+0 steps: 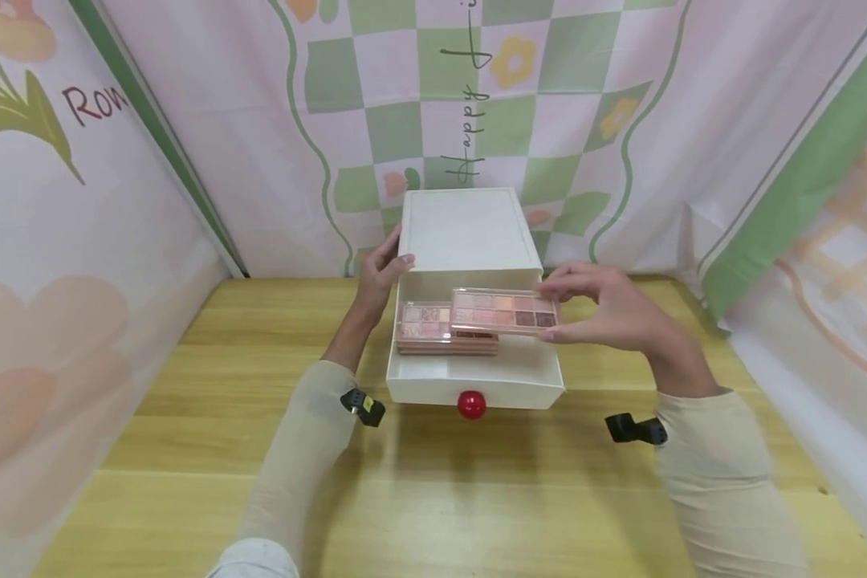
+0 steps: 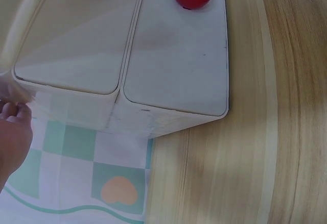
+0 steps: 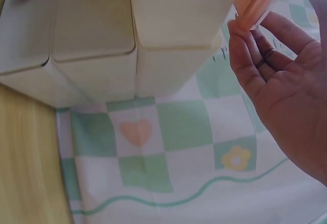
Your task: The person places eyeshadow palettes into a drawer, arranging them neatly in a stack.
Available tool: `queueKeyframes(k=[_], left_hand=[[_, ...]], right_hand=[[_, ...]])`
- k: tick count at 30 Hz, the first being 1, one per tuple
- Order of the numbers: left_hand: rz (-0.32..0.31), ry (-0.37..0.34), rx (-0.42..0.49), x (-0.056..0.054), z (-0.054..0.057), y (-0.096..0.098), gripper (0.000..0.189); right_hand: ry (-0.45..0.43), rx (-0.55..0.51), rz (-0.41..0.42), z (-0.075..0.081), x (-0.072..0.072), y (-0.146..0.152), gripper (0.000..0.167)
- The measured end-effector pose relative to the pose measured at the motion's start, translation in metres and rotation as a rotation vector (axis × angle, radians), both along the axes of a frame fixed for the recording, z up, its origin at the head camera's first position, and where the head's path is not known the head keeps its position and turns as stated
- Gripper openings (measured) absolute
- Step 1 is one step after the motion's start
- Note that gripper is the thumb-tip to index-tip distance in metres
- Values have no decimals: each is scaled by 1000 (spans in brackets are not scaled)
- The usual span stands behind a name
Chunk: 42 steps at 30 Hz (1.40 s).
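Note:
My right hand pinches the right end of an eyeshadow palette with a clear lid and pink to brown pans. It is held slightly tilted above the pulled-out top drawer. Inside that drawer, toward the left, lies a stack of similar palettes, partly covered by the held one. In the right wrist view, only the held palette's orange-pink edge shows between thumb and fingers. My left hand rests against the left side of the white drawer cabinet, thumb at its front edge.
A round red knob sits on the open drawer's front. Below it, two closed drawers carry red knobs too. The cabinet stands on a wooden table, close to a patterned curtain behind; more fabric hangs at both sides.

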<state>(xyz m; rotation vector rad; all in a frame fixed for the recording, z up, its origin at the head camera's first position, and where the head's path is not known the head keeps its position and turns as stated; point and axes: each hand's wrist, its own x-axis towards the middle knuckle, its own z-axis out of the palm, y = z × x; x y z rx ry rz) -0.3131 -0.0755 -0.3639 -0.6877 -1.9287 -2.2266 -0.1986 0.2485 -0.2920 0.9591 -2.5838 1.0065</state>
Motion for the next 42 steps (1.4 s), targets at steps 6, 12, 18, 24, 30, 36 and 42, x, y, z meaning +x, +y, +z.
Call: queueKeyframes(k=[6, 12, 18, 24, 30, 36, 42], left_hand=[[9, 5, -6, -1, 0, 2, 76], [27, 9, -5, 1, 0, 3, 77], [15, 2, -14, 1, -2, 2, 72], [22, 5, -25, 2, -1, 2, 75], [28, 11, -33, 2, 0, 2, 76], [32, 12, -29, 1, -1, 2, 76], [24, 11, -17, 1, 0, 2, 75]], right_hand=[[15, -6, 14, -2, -7, -19, 43], [-17, 2, 31, -4, -12, -34, 44], [-54, 14, 47, -5, -16, -51, 46], [-67, 23, 52, -8, -18, -58, 50], [-71, 34, 55, -9, -18, -61, 54], [-43, 68, 59, -9, -17, -61, 56], [-9, 86, 44, -9, -14, -59, 63]])
